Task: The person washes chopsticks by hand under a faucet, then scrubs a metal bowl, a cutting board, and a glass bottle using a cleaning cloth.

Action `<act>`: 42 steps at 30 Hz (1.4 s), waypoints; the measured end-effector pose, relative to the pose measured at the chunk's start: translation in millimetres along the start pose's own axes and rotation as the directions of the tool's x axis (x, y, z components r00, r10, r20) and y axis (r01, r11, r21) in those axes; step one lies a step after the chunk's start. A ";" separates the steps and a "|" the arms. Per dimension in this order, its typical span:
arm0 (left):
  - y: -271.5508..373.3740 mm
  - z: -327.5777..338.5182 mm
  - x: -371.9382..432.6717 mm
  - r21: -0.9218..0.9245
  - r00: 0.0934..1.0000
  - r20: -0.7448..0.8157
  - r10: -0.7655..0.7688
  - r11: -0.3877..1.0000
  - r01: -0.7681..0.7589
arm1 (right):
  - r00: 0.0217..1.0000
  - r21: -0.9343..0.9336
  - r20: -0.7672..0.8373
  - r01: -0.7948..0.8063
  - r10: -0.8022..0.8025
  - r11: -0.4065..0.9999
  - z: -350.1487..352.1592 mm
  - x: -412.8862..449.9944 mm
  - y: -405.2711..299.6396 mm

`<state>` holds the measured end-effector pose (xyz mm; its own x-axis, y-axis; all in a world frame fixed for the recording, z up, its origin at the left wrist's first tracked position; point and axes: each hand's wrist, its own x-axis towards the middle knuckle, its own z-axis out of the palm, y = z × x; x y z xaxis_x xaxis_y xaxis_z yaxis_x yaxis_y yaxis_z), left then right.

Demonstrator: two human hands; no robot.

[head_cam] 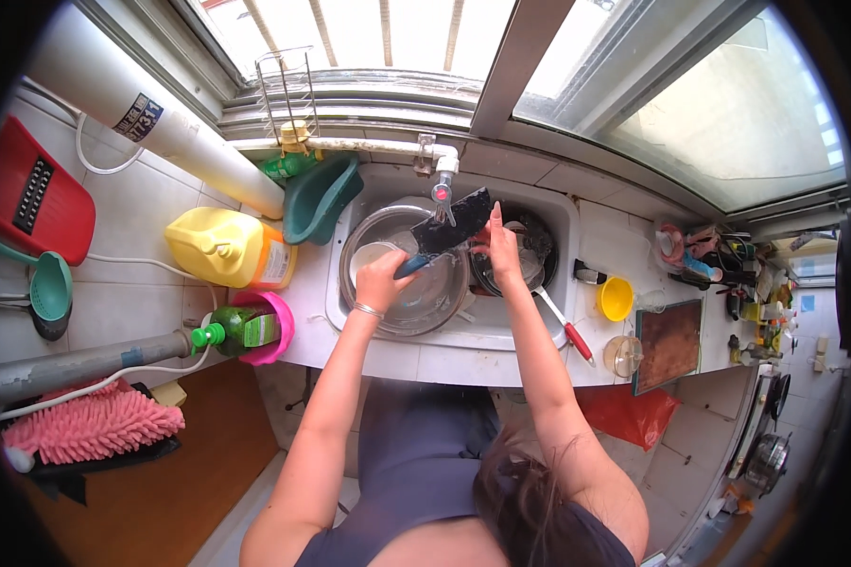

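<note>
My left hand [381, 278] grips the blue handle [411, 266] of a cleaver with a dark, wet blade [452, 223], held tilted under the faucet [443, 195]. Close to the blade's far end is my right hand [500, 244], with some fingers extended; whether it grips the edge is unclear. Below the cleaver, a large metal basin [425, 322] stands in the white sink [493, 340], with a white bowl [369, 256] partly hidden behind my left hand. A dark pan [549, 244] holding dishes lies at the sink's right, partly covered by my right hand.
A red-handled utensil [578, 344] crosses the sink's right rim. Further right are a yellow bowl [615, 299], a glass container [622, 356] and a cutting board [670, 344]. At left stand a yellow jug [216, 248], a green pump bottle [241, 331] in a pink basin [284, 327] and a teal basin [312, 205].
</note>
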<state>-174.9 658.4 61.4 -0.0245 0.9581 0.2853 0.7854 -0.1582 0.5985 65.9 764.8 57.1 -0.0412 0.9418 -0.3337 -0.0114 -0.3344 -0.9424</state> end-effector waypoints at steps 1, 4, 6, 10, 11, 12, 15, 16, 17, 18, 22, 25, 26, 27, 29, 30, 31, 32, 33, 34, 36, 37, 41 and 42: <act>-6.6 -3.5 3.1 -0.034 1.000 -0.016 -0.001 0.999 0.001 | 0.973 0.372 0.167 -0.211 0.158 0.904 15.9 -9.4 -16.5; -27.7 -20.6 3.5 0.012 0.998 0.038 0.041 0.999 -0.041 | 0.973 0.179 0.205 -0.148 0.110 0.973 31.0 -4.3 -0.3; -37.9 -27.7 2.1 0.072 0.995 0.086 0.044 0.996 -0.050 | 0.965 0.211 0.222 -0.189 0.141 0.959 35.7 -6.1 7.9; -46.7 -28.6 -0.3 0.200 0.988 0.148 -0.042 0.980 0.012 | 0.948 0.279 0.260 -0.257 0.185 0.925 41.9 -19.7 17.2; -45.7 -23.8 2.5 0.195 0.988 0.151 -0.039 0.981 0.009 | 0.948 0.292 0.263 -0.256 0.180 0.922 40.5 -21.4 19.0; -42.8 -15.1 6.3 0.200 0.987 0.151 -0.048 0.980 0.017 | 0.944 0.288 0.268 -0.269 0.192 0.919 35.5 -22.0 19.6; -22.3 7.4 29.8 0.291 0.984 0.166 -0.061 0.957 0.010 | 0.970 0.335 0.175 -0.222 0.171 0.916 20.6 -24.5 2.9; -19.0 15.8 38.8 0.277 0.987 0.161 -0.025 0.961 -0.021 | 0.982 0.348 0.126 -0.180 0.144 0.920 14.6 -29.0 -11.6; -11.9 21.6 48.1 0.264 0.987 0.159 0.016 0.963 -0.058 | 0.985 0.358 0.102 -0.164 0.136 0.919 8.2 -27.2 -10.5; -1.3 32.1 57.2 0.244 0.987 0.152 0.042 0.967 -0.078 | 0.995 0.361 0.050 -0.097 0.085 0.927 -7.8 -23.9 -8.1; 24.7 45.2 73.1 0.165 0.990 0.118 0.076 0.982 -0.095 | 0.991 0.404 -0.135 0.062 -0.008 0.913 -46.1 -25.0 -18.3; 23.4 45.4 59.4 0.118 0.995 0.096 -0.002 0.993 -0.009 | 0.989 0.401 -0.145 0.074 -0.016 0.913 -28.3 -31.7 -23.6; 36.1 46.1 54.3 0.098 0.993 0.108 -0.044 0.995 0.033 | 0.995 0.265 -0.093 0.070 -0.047 0.962 -26.4 -29.2 -4.3; 38.2 37.1 49.5 0.108 0.989 0.098 -0.108 0.989 0.098 | 0.997 0.188 0.042 0.056 -0.065 0.981 -7.6 -41.8 -18.1; 87.8 65.8 37.2 0.168 0.964 0.241 -0.109 0.983 0.070 | 0.975 0.298 0.062 0.184 -0.212 0.937 -4.4 -58.4 32.2; 86.2 67.3 27.3 0.035 0.985 0.170 -0.028 0.999 0.022 | 0.983 0.078 0.014 0.180 -0.182 0.980 2.7 -73.5 18.4; 89.2 71.9 19.1 -0.099 0.994 0.094 0.048 0.994 -0.039 | 0.986 -0.145 -0.048 0.152 -0.160 0.978 4.7 -89.2 1.0; 116.4 79.8 12.1 -0.204 0.982 0.156 0.102 0.977 -0.069 | 0.970 -0.153 -0.087 0.210 -0.225 0.966 -12.5 -91.0 22.7; 141.1 77.8 6.3 -0.296 0.966 0.207 0.152 0.951 -0.087 | 0.950 -0.161 -0.112 0.272 -0.291 0.949 -29.6 -85.6 40.2; 143.1 66.1 2.8 -0.265 0.943 0.268 0.199 0.956 -0.126 | 0.963 -0.188 -0.055 0.251 -0.266 0.949 -43.4 -96.1 13.2; 163.4 58.6 -8.0 -0.243 0.906 0.346 0.243 0.956 -0.164 | 0.931 -0.337 -0.056 0.323 -0.361 0.885 -91.3 -110.3 -1.5; 171.2 58.5 -13.0 -0.233 0.909 0.346 0.231 0.960 -0.155 | 0.905 -0.443 -0.057 0.356 -0.422 0.823 -123.1 -123.8 -21.0; 172.9 71.6 -33.3 -0.222 0.938 0.345 0.036 0.974 0.044 | 0.932 -0.654 0.009 0.280 -0.363 0.703 -275.2 -165.7 -85.6; 171.4 69.0 -37.6 -0.204 0.940 0.339 0.043 0.979 0.029 | 0.911 -0.665 -0.006 0.304 -0.412 0.682 -311.3 -178.9 -106.1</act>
<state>3.3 611.8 101.6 0.2210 0.9745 0.0398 0.6415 -0.1760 0.7466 385.5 642.7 209.1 -0.0266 0.9961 0.0835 0.6440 0.0810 -0.7608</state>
